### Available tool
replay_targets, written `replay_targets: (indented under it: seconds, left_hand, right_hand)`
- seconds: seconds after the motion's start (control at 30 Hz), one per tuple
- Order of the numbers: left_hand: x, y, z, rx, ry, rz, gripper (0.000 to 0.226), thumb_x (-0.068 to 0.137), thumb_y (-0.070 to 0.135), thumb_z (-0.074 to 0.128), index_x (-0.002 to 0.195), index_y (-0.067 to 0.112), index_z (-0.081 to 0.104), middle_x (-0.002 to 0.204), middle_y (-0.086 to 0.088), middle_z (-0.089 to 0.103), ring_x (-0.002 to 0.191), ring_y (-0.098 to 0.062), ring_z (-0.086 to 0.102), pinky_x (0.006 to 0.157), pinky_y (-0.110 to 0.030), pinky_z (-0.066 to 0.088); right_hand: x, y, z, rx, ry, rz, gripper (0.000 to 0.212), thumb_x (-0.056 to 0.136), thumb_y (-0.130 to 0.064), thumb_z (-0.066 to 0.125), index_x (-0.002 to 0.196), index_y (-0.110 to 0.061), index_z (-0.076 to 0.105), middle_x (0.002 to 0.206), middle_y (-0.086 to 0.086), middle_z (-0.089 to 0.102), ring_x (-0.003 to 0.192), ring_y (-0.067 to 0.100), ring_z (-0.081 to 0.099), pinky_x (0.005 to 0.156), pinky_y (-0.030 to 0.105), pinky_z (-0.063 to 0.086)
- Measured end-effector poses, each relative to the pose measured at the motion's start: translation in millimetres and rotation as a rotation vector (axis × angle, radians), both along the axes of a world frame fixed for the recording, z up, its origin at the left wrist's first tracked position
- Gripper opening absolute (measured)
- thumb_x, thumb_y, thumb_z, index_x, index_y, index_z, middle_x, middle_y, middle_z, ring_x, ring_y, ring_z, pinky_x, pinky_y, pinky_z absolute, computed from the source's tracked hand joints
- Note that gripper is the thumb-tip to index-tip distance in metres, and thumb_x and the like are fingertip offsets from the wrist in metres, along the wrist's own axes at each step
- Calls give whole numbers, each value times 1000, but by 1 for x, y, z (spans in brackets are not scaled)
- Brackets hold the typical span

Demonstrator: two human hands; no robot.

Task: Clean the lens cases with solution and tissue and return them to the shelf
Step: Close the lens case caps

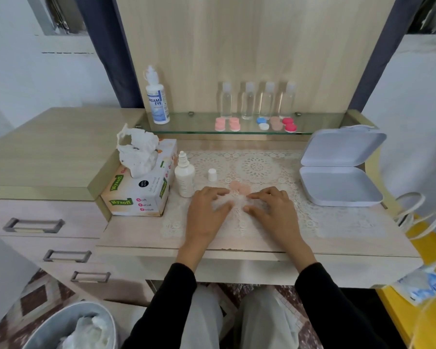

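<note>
A white tissue (237,200) lies on the lace mat in the middle of the desk. My left hand (208,210) and my right hand (271,206) rest on it with fingers spread flat. Just beyond the fingertips sits a peach lens case (239,186). A small white solution bottle (184,175) stands uncapped left of my hands, its cap (212,174) beside it. On the glass shelf (202,127) sit several lens cases: pink ones (227,124), a blue and white one (262,123), a beige one (275,122) and a red one (289,124).
A tissue box (142,191) stands at the left, a large solution bottle (157,96) on the shelf. Several clear bottles (258,100) line the shelf's back. An open white box (337,167) lies at the right. A bin with used tissues (76,326) stands on the floor.
</note>
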State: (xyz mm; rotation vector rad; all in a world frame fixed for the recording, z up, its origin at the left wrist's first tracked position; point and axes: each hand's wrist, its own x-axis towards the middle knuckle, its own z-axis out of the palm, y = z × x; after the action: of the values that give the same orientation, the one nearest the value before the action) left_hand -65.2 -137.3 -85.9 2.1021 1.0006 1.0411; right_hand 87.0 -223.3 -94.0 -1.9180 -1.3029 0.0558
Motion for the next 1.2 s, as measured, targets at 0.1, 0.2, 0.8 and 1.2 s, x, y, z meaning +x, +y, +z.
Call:
replay_targets:
  seconds: [0.1, 0.2, 0.8, 1.2]
  left_hand:
    - [-9, 0, 8, 169, -294, 281, 34, 76, 10, 73, 106, 21, 63, 110, 4, 56, 104, -14, 50, 95, -38, 43]
    - [-15, 11, 16, 162, -374, 445, 62, 73, 8, 75, 129, 12, 48, 132, -6, 45, 125, -18, 39, 106, -36, 33]
    - [-48, 55, 35, 180, 405, -102, 55, 80, 27, 72, 130, 18, 50, 114, 0, 54, 103, -18, 50, 82, -33, 40]
    - [-44, 59, 42, 494, 676, -142, 60, 69, 22, 81, 125, 20, 60, 103, -4, 60, 93, -24, 52, 72, -29, 31]
  right_hand:
    - [-1, 0, 0, -10, -9, -9, 28, 81, -43, 70, 104, -29, 72, 103, -11, 58, 97, 14, 44, 84, 36, 39]
    - [-2, 0, 0, -11, -32, -11, 28, 82, -43, 69, 105, -28, 71, 104, -10, 58, 97, 13, 44, 84, 36, 40]
    - [-2, -1, -2, 30, -19, -6, 28, 81, -41, 71, 104, -25, 72, 103, -10, 60, 96, 13, 44, 85, 39, 42]
    - [-2, -2, -2, 44, -14, -3, 28, 81, -40, 71, 105, -24, 72, 102, -9, 60, 94, 13, 44, 85, 38, 42]
